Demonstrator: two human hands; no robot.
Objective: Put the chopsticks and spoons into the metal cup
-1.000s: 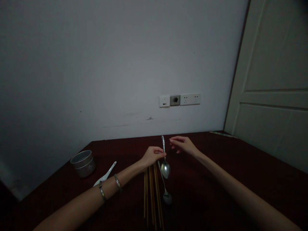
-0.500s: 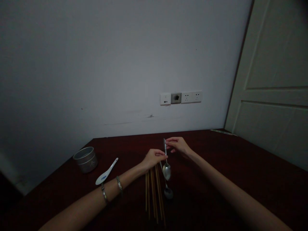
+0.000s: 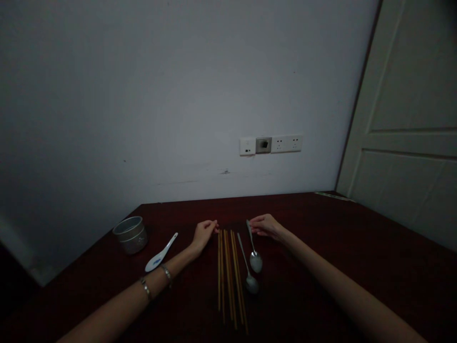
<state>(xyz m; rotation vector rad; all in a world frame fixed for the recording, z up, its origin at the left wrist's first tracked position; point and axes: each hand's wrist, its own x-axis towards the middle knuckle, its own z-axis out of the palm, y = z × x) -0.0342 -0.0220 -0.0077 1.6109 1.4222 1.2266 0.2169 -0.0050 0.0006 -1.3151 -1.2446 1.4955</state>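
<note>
My right hand [image 3: 266,225] pinches the upper end of a metal spoon [image 3: 256,262], whose bowl points toward me on the dark red table. Left of it lies a second metal spoon [image 3: 252,284] with a long thin handle. Several wooden chopsticks [image 3: 228,276] lie side by side, roughly lengthwise to me. My left hand [image 3: 206,233] has its fingers curled together beside the far end of the leftmost chopstick; whether they grip it is not clear. Nearer my left forearm rests a white ceramic spoon [image 3: 160,255] with a blue mark.
A round grey metal container [image 3: 131,236] stands open-topped at the table's left side. The table [image 3: 303,286] meets a pale wall with sockets [image 3: 271,145] at the back. A panelled door [image 3: 403,143] rises on the right.
My left hand has left the metal spoon and moved left to the chopsticks' far ends. My right hand has lowered that spoon to the table, slightly right of the other one.
</note>
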